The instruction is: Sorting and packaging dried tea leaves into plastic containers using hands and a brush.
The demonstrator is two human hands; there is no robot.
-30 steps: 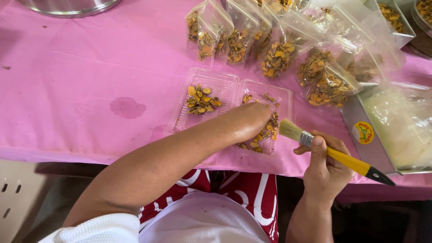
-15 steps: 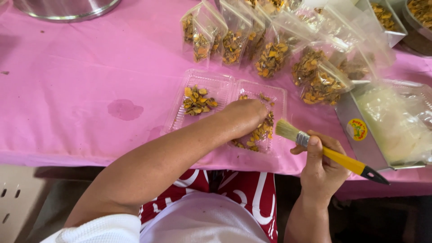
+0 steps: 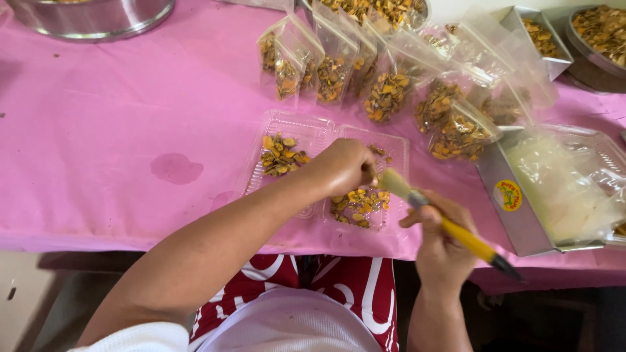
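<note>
A steel bowl (image 3: 91,16) is sitting at the far left of the pink tablecloth (image 3: 117,111). My left hand (image 3: 344,166) is resting on the open clear plastic box (image 3: 306,133) of yellow-brown chips (image 3: 280,156), fingers curled under; whether they are pinching a chip I cannot tell. My right hand (image 3: 443,241) is gripping a yellow-handled brush (image 3: 443,221), bristles just beside the left hand. Filled clear bags (image 3: 385,91) are standing behind, a metal tray (image 3: 512,208) at right.
</note>
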